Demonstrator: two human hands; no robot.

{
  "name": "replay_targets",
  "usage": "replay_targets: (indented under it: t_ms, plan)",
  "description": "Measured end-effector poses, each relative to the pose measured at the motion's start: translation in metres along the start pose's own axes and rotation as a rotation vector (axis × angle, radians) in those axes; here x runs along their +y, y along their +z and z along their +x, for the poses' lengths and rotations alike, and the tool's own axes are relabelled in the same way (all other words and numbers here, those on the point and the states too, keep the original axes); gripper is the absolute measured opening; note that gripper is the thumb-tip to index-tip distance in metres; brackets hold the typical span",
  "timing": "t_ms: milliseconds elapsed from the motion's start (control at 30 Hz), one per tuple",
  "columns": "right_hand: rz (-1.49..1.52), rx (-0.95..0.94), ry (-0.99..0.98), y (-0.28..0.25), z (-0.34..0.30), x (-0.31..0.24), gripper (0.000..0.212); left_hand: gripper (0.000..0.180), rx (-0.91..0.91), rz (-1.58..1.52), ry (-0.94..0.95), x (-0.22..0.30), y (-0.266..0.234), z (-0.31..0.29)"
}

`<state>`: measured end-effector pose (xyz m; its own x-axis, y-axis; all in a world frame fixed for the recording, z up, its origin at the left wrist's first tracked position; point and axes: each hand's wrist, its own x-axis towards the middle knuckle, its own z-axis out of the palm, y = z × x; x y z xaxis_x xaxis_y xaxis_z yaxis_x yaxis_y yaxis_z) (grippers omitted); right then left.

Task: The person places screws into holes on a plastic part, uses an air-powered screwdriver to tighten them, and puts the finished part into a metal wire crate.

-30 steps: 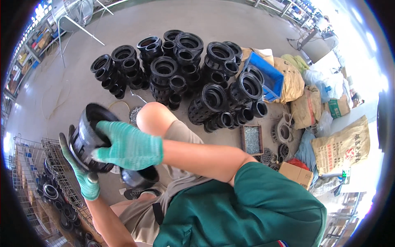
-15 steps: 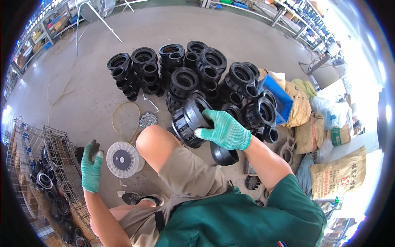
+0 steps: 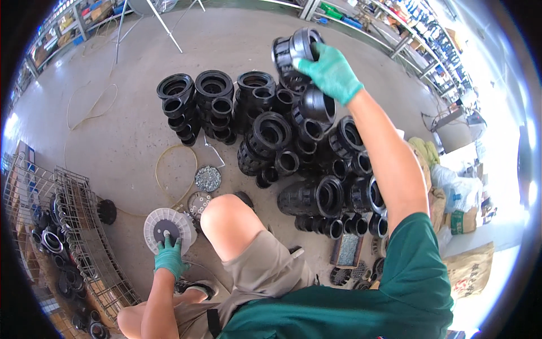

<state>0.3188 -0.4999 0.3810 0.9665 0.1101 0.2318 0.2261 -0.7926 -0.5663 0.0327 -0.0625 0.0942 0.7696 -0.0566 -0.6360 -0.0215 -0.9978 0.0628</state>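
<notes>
My right hand (image 3: pixel 332 70), in a green knit glove, grips a black pipe fitting (image 3: pixel 291 56) by its wide end. It holds the fitting above the far side of several stacked black pipe fittings (image 3: pixel 270 133), whose round openings face up and toward me. The fitting's side branch (image 3: pixel 317 106) hangs under the hand. My left hand (image 3: pixel 169 259), also gloved, reaches down to a clear plastic reel (image 3: pixel 148 229). Its fingers are stretched apart and the tips lie over the reel's dark centre; nothing shows in its grasp.
Beside the reel are a round dish of small metal parts (image 3: pixel 208 178) and a loop of yellowish hose (image 3: pixel 161 161). A wire basket (image 3: pixel 84 226) of black parts stands at left. A tray of small metal pieces (image 3: pixel 346 250) lies at right, with sacks (image 3: pixel 468 271) beyond.
My right hand has carried the black pipe fitting from beside my knee up and away, over the far stacks. My left hand has moved right onto the reel.
</notes>
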Motion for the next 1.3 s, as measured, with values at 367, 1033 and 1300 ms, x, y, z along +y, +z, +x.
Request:
replay_targets:
  t_ms: [367, 1033, 1300]
  plan:
    - [-0.575, -0.214, 0.284, 0.086, 0.171, 0.117, 0.053, 0.085, -0.031, -0.078, 0.003, -0.005, -0.008, 0.006]
    - [-0.64, -0.337, 0.432, 0.109, 0.169, 0.189, 0.065, 0.081, -0.09, -0.071, 0.026, 0.007, -0.037, 0.022]
    - [-0.795, -0.146, -0.038, 0.094, 0.14, 0.115, 0.066, 0.071, 0.139, -0.081, 0.17, -0.02, 0.009, 0.018]
